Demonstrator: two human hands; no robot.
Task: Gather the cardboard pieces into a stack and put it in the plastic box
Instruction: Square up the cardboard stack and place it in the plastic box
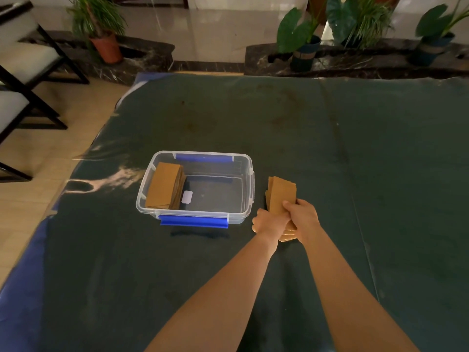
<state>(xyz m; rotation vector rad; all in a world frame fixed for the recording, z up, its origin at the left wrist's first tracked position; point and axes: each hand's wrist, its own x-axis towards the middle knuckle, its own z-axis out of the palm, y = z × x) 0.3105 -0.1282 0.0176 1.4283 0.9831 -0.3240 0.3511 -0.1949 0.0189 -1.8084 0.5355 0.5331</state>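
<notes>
Both hands are closed on the near end of a cardboard stack [282,193]. The right hand [303,219] wraps it from the right, thumb laid across the top sheet; the left hand [266,222] presses in from the left side. The stack sits just right of the box [250,179], its far end fanned a little, with sheet edges showing on the left. Whether its underside rests on the table [355,148] or is lifted clear is hard to tell from this angle.

The box is clear plastic with blue clips, lid off. An earlier pile [165,185] already leans in its left part, leaving the right part of the floor bare.

The grip holds only one end, so the loose far end could splay or shed sheets as the stack travels over the box wall. A sagging end might also catch the rim. Squaring the edges first would likely lower that risk.
</notes>
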